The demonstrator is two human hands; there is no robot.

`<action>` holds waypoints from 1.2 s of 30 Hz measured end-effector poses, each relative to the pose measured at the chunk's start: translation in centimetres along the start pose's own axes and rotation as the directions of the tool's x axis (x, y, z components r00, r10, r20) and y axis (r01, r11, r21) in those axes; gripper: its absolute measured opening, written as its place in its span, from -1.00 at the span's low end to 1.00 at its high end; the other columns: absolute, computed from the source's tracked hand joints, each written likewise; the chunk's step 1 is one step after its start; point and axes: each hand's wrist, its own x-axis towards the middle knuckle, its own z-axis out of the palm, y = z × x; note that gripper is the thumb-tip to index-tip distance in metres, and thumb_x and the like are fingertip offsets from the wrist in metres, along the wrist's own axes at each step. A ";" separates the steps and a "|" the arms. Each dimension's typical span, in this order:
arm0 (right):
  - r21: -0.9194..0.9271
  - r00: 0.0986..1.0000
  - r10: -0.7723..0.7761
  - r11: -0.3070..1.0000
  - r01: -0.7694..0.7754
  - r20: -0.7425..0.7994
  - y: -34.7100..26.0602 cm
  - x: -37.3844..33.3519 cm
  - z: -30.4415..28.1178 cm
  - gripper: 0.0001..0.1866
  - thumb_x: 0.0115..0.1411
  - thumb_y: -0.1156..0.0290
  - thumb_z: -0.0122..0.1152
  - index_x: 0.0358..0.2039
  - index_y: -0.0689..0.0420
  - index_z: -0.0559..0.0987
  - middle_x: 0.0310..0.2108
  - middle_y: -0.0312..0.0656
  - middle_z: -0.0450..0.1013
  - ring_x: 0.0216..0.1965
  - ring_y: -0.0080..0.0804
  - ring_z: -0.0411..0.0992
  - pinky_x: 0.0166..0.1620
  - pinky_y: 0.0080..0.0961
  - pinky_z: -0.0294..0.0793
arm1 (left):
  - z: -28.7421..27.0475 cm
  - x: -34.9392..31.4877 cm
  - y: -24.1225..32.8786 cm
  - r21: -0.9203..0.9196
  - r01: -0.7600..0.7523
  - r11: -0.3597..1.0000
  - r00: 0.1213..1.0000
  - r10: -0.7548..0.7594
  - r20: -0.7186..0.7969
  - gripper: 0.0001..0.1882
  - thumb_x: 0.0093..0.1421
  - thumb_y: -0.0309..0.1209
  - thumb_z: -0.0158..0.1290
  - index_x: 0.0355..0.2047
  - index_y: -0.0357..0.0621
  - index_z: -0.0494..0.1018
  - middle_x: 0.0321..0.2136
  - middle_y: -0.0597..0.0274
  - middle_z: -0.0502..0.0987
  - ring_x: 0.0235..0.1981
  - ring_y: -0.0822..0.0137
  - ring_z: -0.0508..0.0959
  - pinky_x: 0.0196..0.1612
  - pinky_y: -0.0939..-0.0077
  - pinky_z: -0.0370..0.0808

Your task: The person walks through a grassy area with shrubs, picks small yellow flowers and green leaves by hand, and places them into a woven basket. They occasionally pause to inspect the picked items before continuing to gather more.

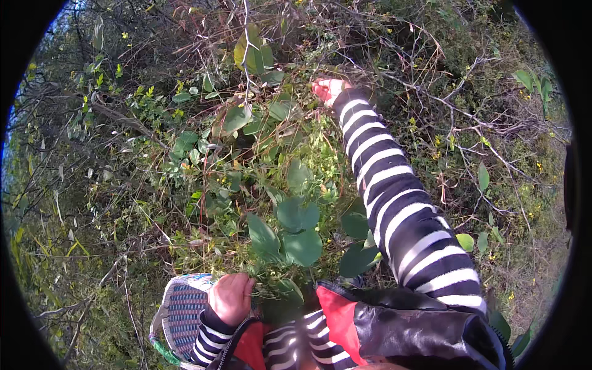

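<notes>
My right arm, in a black-and-white striped sleeve, stretches far forward into the brush. At its end, my right hand (330,91) is closed among thin stems and dry twigs; whatever its fingers hold is too small to make out. Low in the picture, my left hand (230,300) is curled closed in front of a woven basket (184,314) with a blue-and-reddish weave and a pale rim. Fine green sprigs (266,271) lie right beside its thumb, but I cannot tell whether the fingers grip them.
Broad round leaves (301,237) grow between my hands. A bare thorny branch (246,52) hangs down at the top, and forked dry branches (453,108) spread on the right. Dense brush with small yellow flowers surrounds everything. My open black jacket (419,330) with red lining fills the lower edge.
</notes>
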 end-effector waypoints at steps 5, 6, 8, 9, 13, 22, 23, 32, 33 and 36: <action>0.008 0.998 0.052 0.999 -0.053 0.040 -0.2 2.9 1.1 -0.80 0.23 0.43 -0.27 -0.36 0.19 0.37 -0.59 -0.26 0.30 -0.68 -0.53 0.23 -0.68 -0.65 0.30 | 1.0 -0.6 -1.5 -0.037 0.056 0.998 0.998 -0.056 -0.022 -0.82 0.01 -0.43 0.01 -0.66 -0.17 0.28 -0.73 0.10 0.33 -0.63 0.07 0.39 -0.55 0.27 0.33; -0.117 1.000 0.018 0.993 -0.019 -0.017 0.2 4.1 1.3 -0.80 0.24 0.42 -0.28 -0.35 0.17 0.38 -0.61 -0.28 0.28 -0.73 -0.57 0.17 -0.73 -0.65 0.24 | 1.0 -0.8 -1.7 -0.041 0.078 0.996 0.997 -0.079 -0.016 -0.82 0.01 -0.43 0.01 -0.66 -0.17 0.28 -0.73 0.10 0.33 -0.63 0.07 0.39 -0.55 0.27 0.33; -0.151 0.996 0.044 0.988 -0.033 0.073 0.4 6.3 1.4 -0.80 0.25 0.32 -0.17 -0.33 0.16 0.39 -0.69 -0.37 0.19 -0.77 -0.63 0.04 -0.77 -0.71 0.02 | 1.2 -1.0 -2.3 0.019 0.099 0.995 0.995 -0.100 0.022 -0.83 -0.01 -0.43 0.02 -0.65 -0.17 0.30 -0.73 0.12 0.34 -0.64 0.10 0.40 -0.53 0.31 0.35; -0.118 0.994 0.086 0.990 -0.078 0.067 0.4 7.2 1.3 -0.79 0.24 0.31 -0.14 -0.31 0.16 0.40 -0.71 -0.38 0.18 -0.77 -0.63 0.04 -0.77 -0.72 0.03 | 1.4 -1.0 -2.6 0.013 0.057 0.998 0.998 -0.056 -0.028 -0.83 0.00 -0.43 0.02 -0.65 -0.16 0.29 -0.73 0.13 0.34 -0.64 0.11 0.41 -0.52 0.32 0.36; -0.198 0.993 0.051 0.980 -0.029 0.108 1.1 8.5 1.0 -0.75 0.20 0.22 -0.07 -0.31 0.15 0.43 -0.67 -0.26 0.25 -0.76 -0.48 0.15 -0.71 -0.59 0.20 | 1.6 -1.7 -3.8 0.046 0.025 0.999 1.000 -0.025 -0.007 -0.84 -0.01 -0.44 0.03 -0.63 -0.14 0.28 -0.73 0.16 0.35 -0.64 0.16 0.44 -0.47 0.37 0.41; -0.784 0.892 -0.382 0.619 0.051 -0.243 0.8 1.5 -3.1 -0.78 0.10 0.33 -0.06 -0.46 0.20 0.50 -0.55 -0.02 0.46 -0.57 -0.22 0.47 -0.50 -0.30 0.46 | 1.1 -3.4 -4.7 -0.043 -0.087 0.995 0.995 0.085 -0.043 -0.84 0.02 -0.46 0.01 -0.63 -0.13 0.27 -0.72 0.18 0.33 -0.65 0.16 0.41 -0.52 0.38 0.36; -0.571 0.841 -0.280 0.820 -0.042 -0.463 0.6 0.4 -3.4 -0.81 0.07 0.35 -0.02 -0.41 0.15 0.52 -0.49 -0.04 0.48 -0.53 -0.25 0.48 -0.44 -0.34 0.49 | 0.8 -3.5 -4.5 -0.053 -0.116 0.992 0.989 0.111 -0.093 -0.84 0.03 -0.44 0.01 -0.63 -0.12 0.28 -0.72 0.19 0.34 -0.66 0.17 0.41 -0.53 0.39 0.36; -0.795 0.798 -0.319 0.527 -0.299 -0.512 0.2 -14.3 -4.5 -0.81 0.09 0.27 -0.06 -0.45 0.09 0.46 -0.62 -0.24 0.38 -0.58 -0.38 0.38 -0.55 -0.43 0.37 | -1.4 -4.8 -2.6 -0.179 -0.253 0.951 0.967 0.246 -0.062 -0.80 0.11 -0.39 -0.08 -0.61 -0.18 0.24 -0.69 0.03 0.33 -0.58 -0.02 0.39 -0.48 0.19 0.33; -0.758 0.803 -0.262 0.568 -0.320 -0.536 0.3 -15.8 -4.5 -0.81 0.07 0.27 -0.03 -0.39 0.05 0.51 -0.54 -0.25 0.44 -0.47 -0.39 0.43 -0.46 -0.44 0.41 | -1.6 -5.0 -2.4 -0.181 -0.266 0.947 0.964 0.260 -0.054 -0.80 0.10 -0.39 -0.08 -0.61 -0.19 0.25 -0.69 0.03 0.33 -0.57 -0.03 0.39 -0.48 0.19 0.32; -0.869 0.930 -0.164 -0.332 -0.367 -0.330 1.1 -19.1 -3.8 -0.78 0.04 0.25 0.01 -0.42 0.03 0.59 -0.40 -0.23 0.51 -0.34 -0.36 0.48 -0.33 -0.47 0.45 | -2.3 -4.9 -1.7 -0.167 -0.394 0.904 0.919 0.383 -0.096 -0.82 0.08 -0.41 -0.05 -0.60 -0.21 0.27 -0.67 0.04 0.36 -0.58 -0.01 0.40 -0.52 0.21 0.32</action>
